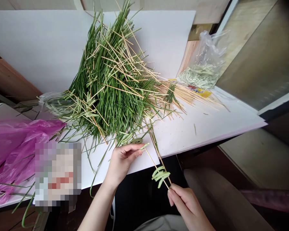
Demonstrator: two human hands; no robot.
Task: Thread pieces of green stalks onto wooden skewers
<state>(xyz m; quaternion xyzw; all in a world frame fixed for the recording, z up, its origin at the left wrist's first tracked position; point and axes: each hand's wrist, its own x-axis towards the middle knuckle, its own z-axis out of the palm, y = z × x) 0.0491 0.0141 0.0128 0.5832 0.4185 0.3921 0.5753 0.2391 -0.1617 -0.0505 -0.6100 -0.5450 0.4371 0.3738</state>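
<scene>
Holding a bamboo skewer (156, 166) pinched shut in the right hand (189, 205), green leaf pieces (161, 175) strung midway | left hand (122, 162) closed on a leaf piece (144, 146) at the tip | risk: a slip could prick fingers

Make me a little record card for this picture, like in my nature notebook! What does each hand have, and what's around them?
Left hand: pinching a small green piece at the end of a wooden skewer
Right hand: gripping the skewer's lower end
On the skewer: several cut green pieces
Beside the hands: a big pile of long green blades with loose wooden sticks, on a white board
Farther off: a clear plastic bag, a pink plastic bag
</scene>
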